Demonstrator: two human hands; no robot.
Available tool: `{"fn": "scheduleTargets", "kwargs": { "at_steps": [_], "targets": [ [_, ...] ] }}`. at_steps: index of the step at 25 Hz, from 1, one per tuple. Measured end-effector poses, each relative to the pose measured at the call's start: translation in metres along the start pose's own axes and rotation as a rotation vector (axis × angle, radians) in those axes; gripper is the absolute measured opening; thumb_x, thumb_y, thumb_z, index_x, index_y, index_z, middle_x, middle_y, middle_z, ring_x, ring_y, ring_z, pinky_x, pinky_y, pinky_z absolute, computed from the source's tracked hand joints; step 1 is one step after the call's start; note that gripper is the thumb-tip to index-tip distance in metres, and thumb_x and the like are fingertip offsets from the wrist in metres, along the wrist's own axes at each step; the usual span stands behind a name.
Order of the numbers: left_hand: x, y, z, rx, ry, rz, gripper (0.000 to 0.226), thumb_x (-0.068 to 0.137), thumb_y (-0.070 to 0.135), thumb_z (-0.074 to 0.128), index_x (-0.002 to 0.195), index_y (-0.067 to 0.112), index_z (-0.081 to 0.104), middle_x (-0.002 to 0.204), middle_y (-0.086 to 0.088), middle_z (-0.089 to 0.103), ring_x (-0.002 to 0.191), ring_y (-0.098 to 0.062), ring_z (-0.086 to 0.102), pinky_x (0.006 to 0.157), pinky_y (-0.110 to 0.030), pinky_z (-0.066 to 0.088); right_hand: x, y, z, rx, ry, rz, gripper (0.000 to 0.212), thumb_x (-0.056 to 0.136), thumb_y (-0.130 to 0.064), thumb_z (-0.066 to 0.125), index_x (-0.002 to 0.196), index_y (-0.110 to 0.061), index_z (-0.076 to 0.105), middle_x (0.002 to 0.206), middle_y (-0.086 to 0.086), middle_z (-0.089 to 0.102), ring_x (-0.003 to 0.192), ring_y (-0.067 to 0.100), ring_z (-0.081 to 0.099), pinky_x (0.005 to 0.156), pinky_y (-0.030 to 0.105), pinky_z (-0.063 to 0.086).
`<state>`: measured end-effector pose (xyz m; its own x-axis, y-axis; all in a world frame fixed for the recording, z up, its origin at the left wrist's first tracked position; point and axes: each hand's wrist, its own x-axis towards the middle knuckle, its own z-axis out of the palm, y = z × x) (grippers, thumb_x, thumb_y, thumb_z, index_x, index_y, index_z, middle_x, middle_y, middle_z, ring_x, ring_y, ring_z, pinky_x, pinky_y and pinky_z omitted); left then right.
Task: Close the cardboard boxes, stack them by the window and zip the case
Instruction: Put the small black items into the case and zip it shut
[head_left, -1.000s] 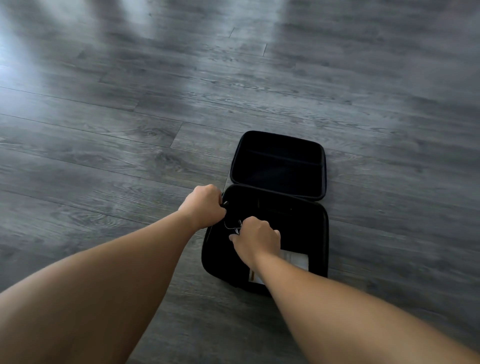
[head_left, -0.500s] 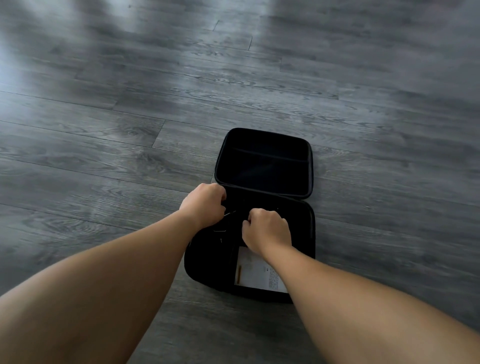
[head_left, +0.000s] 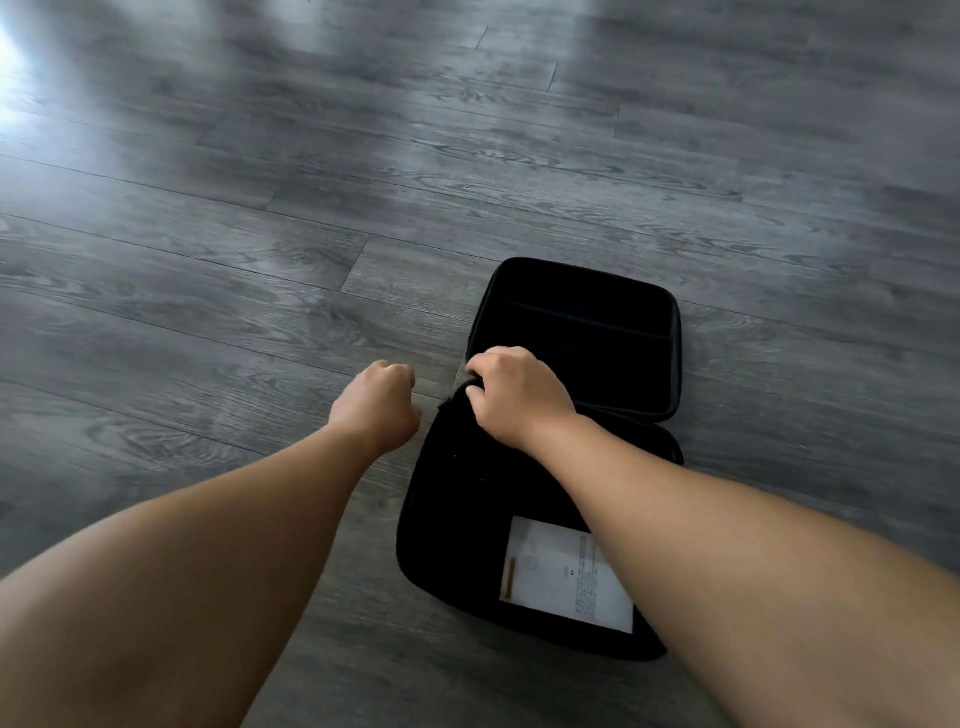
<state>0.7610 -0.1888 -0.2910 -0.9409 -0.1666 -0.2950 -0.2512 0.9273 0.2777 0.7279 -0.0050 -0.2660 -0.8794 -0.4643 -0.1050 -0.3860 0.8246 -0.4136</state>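
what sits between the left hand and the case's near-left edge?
Only a narrow strip of bare grey wood floor, seen in the head view. The left hand, fingers curled, hangs just left of the black case without touching it.

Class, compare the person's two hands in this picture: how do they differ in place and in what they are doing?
The left hand hangs over bare floor, beside the case; the right hand sits on the case's far-left corner. The left hand holds nothing visible; the right hand's fingers curl at the case's edge. Both are curled, knuckles up.
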Motion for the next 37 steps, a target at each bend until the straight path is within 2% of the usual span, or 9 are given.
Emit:
{"fn": "scheduleTargets", "kwargs": {
  "at_steps": [4,7,10,13,18,22,25,30,37],
  "targets": [
    [0.006,-0.005,0.009,-0.068,-0.017,0.026,0.038,0.081,0.021,0.069,0.117,0.011,0.064,0.121,-0.012,0.06,0.115,-0.03,0.056,0.094,-0.04,0.05,0.023,-0.019,0.017,-0.112,-0.187,-0.032,0.028,0.099,-0.038,0.05,0.108,-0.015,0.064,0.12,0.005,0.064,0.118,0.027,0.056,0.094,0.039,0.042],
    [0.01,-0.001,0.013,-0.119,-0.027,0.072,0.033,0.083,0.021,0.063,0.114,0.012,0.067,0.115,-0.012,0.062,0.111,-0.03,0.058,0.092,-0.041,0.051,0.02,-0.019,0.025,-0.214,-0.126,-0.007,0.025,0.095,-0.043,0.049,0.091,-0.021,0.062,0.11,0.006,0.067,0.113,0.029,0.057,0.088,0.041,0.038],
    [0.014,0.007,0.016,-0.123,-0.031,0.107,0.027,0.079,0.026,0.066,0.102,0.011,0.069,0.106,-0.01,0.061,0.104,-0.03,0.059,0.086,-0.041,0.053,0.024,-0.019,0.018,-0.198,-0.129,0.086,0.023,0.076,-0.043,0.061,0.078,-0.024,0.047,0.099,0.006,0.067,0.107,0.03,0.058,0.078,0.039,0.037],
    [0.014,0.012,0.019,-0.102,-0.037,0.106,0.027,0.078,0.029,0.071,0.098,0.011,0.067,0.105,-0.008,0.059,0.1,-0.03,0.059,0.083,-0.042,0.053,0.028,-0.015,0.014,-0.285,-0.197,0.141,0.02,0.075,-0.036,0.063,0.089,-0.027,0.053,0.109,0.004,0.064,0.112,0.03,0.052,0.08,0.04,0.038],
    [0.014,0.016,0.025,-0.049,0.006,0.109,0.009,0.088,0.015,0.061,0.094,0.011,0.066,0.102,-0.008,0.06,0.098,-0.033,0.059,0.08,-0.043,0.052,0.037,-0.015,0.025,-0.406,-0.202,0.14,0.019,0.087,-0.016,0.047,0.096,-0.03,0.057,0.109,0.003,0.068,0.114,0.028,0.043,0.078,0.041,0.026],
    [0.011,0.013,0.016,-0.057,0.02,0.126,0.012,0.087,0.016,0.064,0.095,0.008,0.068,0.102,-0.012,0.061,0.099,-0.036,0.059,0.081,-0.043,0.051,0.042,-0.014,0.029,-0.376,-0.14,0.129,0.017,0.091,-0.015,0.049,0.096,-0.026,0.061,0.107,0.005,0.068,0.112,0.029,0.044,0.08,0.043,0.024],
    [0.013,0.013,0.005,-0.108,0.1,0.139,0.012,0.087,0.016,0.065,0.096,0.009,0.069,0.101,-0.011,0.061,0.098,-0.034,0.058,0.079,-0.042,0.05,0.041,-0.009,0.023,-0.304,-0.056,0.095,0.015,0.09,-0.018,0.059,0.1,-0.026,0.067,0.103,0.0,0.068,0.107,0.028,0.044,0.077,0.042,0.023],
    [0.011,0.038,-0.015,-0.22,0.225,0.184,0.012,0.089,0.017,0.066,0.099,0.012,0.072,0.097,-0.006,0.06,0.093,-0.028,0.057,0.075,-0.036,0.047,0.027,0.007,-0.004,-0.174,0.124,0.116,0.013,0.092,-0.023,0.058,0.101,-0.026,0.067,0.098,-0.001,0.063,0.102,0.028,0.049,0.077,0.041,0.024],
    [-0.009,0.111,-0.006,-0.214,0.096,0.388,0.021,0.085,0.015,0.067,0.105,0.017,0.072,0.106,-0.009,0.066,0.102,-0.029,0.06,0.088,-0.041,0.051,-0.046,0.065,-0.038,-0.008,0.094,0.268,0.012,0.087,-0.033,0.066,0.097,-0.03,0.06,0.096,-0.004,0.067,0.1,0.027,0.056,0.08,0.04,0.03]
  ]
}}
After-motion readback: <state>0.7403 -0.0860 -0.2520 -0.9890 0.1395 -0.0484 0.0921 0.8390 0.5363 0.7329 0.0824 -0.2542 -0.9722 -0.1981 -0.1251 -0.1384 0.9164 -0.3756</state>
